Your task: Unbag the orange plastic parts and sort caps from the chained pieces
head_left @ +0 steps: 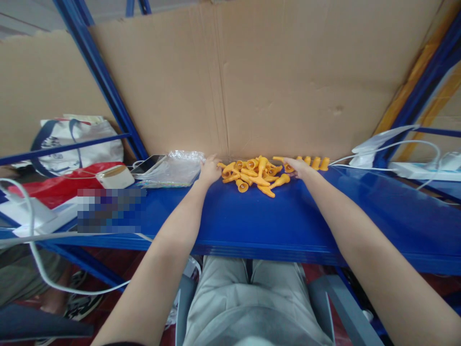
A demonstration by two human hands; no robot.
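A loose heap of orange plastic pieces [262, 179], each with a flared hollow cup and a tapering, hooked arm, lies near the back of the blue shelf. At the heap's left edge, my left hand [210, 170] has its fingers apart, beside a piece's tip and seeming to touch it. My right hand [297, 166] is at the heap's right side, fingers closed around an orange plastic piece [288, 168]; part of that piece is hidden by the hand. Just right of it, several orange pieces [316, 163] stand in a row, cups down, along the cardboard.
Cardboard [288, 77] walls off the back. Left of my left hand lie clear plastic bags [173, 170] and a phone [151, 164]. Farther left are a red bag [72, 180], a white box [115, 177] and a power strip [50, 218]. White cables [382, 144] run at the right.
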